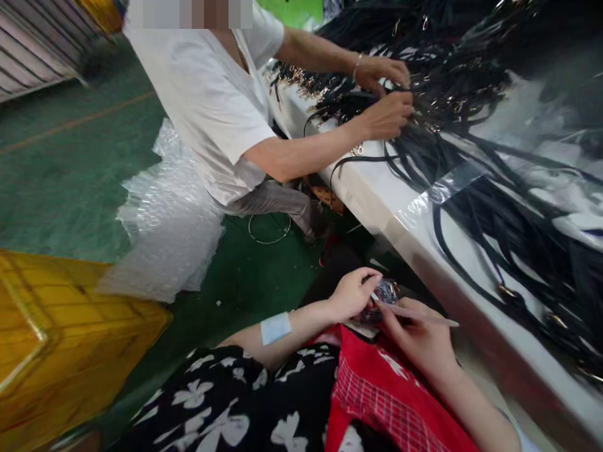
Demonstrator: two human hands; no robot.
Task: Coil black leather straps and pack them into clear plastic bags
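Observation:
Over my lap, my left hand (354,295) closes its fingers on a small dark bundle in shiny clear plastic (387,291). My right hand (424,339) is on the bundle's other side, its fingers closed around a thin pale strip (424,312) that juts out to the right. Whether the strip is a tool or a piece of tape I cannot tell. Part of the bundle is hidden behind my fingers. Below both hands lies the red apron (372,376) I am wearing.
A white table (377,194) on the right carries many black straps (504,245) with metal clips. Across from me, a co-worker in a white shirt (202,94) handles straps. Bubble wrap (174,220) lies on the green floor, near a yellow crate (70,326).

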